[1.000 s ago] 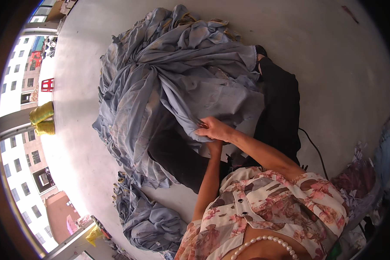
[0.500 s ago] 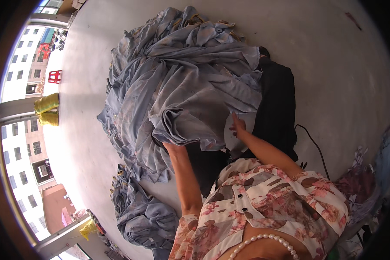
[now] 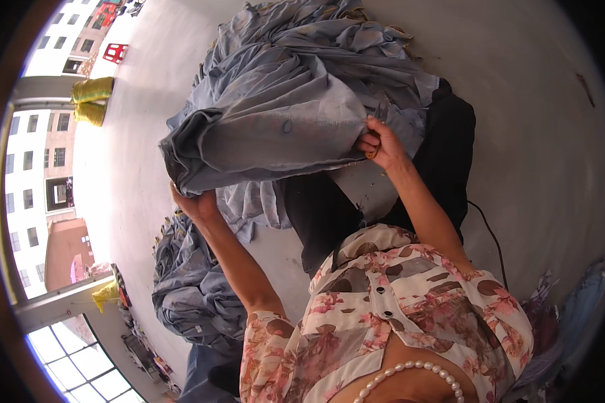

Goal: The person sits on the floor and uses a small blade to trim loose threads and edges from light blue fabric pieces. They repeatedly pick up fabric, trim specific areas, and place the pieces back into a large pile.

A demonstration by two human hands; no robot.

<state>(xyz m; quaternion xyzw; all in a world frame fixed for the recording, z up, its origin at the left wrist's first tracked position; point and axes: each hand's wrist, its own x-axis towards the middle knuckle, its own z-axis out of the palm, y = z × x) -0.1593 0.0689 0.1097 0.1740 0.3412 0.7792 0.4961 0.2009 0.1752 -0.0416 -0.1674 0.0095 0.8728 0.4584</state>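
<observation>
A blue-grey denim-like garment [image 3: 262,144] is stretched across in front of me, its left end in a thick, dark fold. My left hand [image 3: 199,204] is closed on that folded end from below, most of its fingers hidden under the cloth. My right hand [image 3: 383,146] is closed at the garment's right edge, pinching the cloth. A small orange-yellow loop shows against its fingers; what it belongs to I cannot make out. A small dark ring mark [image 3: 286,126] shows on the cloth. Beyond the garment and touching it lies a large heap of similar clothes [image 3: 269,64].
A smaller heap of blue-grey clothes [image 3: 198,299] lies on the floor at my left. Yellow sacks [image 3: 91,101] and a red stool-like object [image 3: 115,53] stand by the windows at far left. A black cable [image 3: 492,232] runs along the floor at right.
My left hand has moved left and up with the folded end, spreading the garment sideways. My right hand, apart from the cloth before with a finger extended, now grips its right edge.
</observation>
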